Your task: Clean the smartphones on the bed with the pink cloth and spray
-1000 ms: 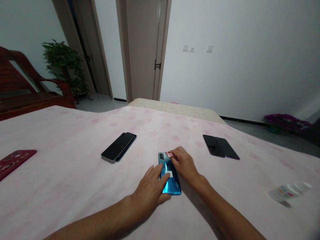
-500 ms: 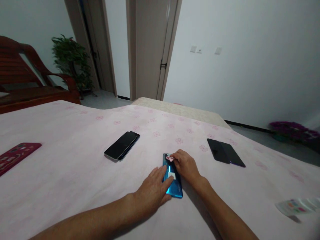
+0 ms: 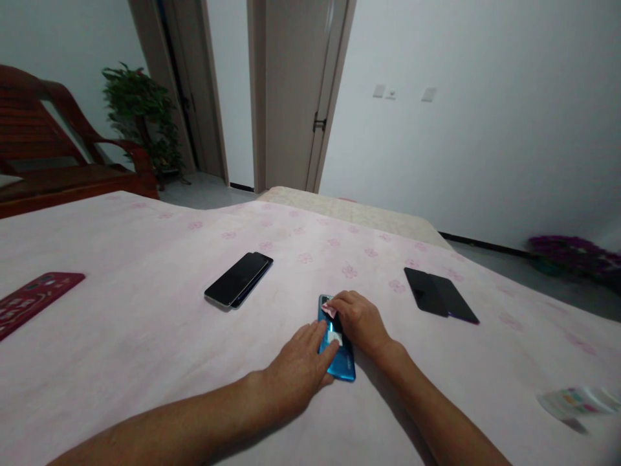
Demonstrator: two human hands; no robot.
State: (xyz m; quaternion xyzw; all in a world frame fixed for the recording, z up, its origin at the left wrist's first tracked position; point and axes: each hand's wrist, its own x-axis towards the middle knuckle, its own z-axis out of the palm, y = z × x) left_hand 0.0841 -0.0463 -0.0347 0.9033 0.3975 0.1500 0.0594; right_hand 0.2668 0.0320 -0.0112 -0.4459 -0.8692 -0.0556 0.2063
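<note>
A blue smartphone [image 3: 343, 367] lies back side up on the pink flowered cloth, with a white label [image 3: 334, 338] on its back. Across its left edge rests my left hand [image 3: 299, 364], gripping it with the fingers along the side and the thumb over the back. My right hand [image 3: 363, 323] is closed on a small pink-and-white piece of cloth or tissue [image 3: 328, 310], pressed against the camera area at the phone's far end. Part of the phone's right side is hidden by the right hand.
Two overlapping black phones [image 3: 237, 281] lie to the left, and a pair of dark phones or panels [image 3: 439, 294] to the right. At far left is a red patterned phone or case [image 3: 41, 298]. A clear plastic packet or bottle with coloured marks [image 3: 577, 402] sits at right.
The right hand and the small cloth have shifted slightly over the camera area. My left hand keeps its hold on the phone. The whole view has moved a little.
</note>
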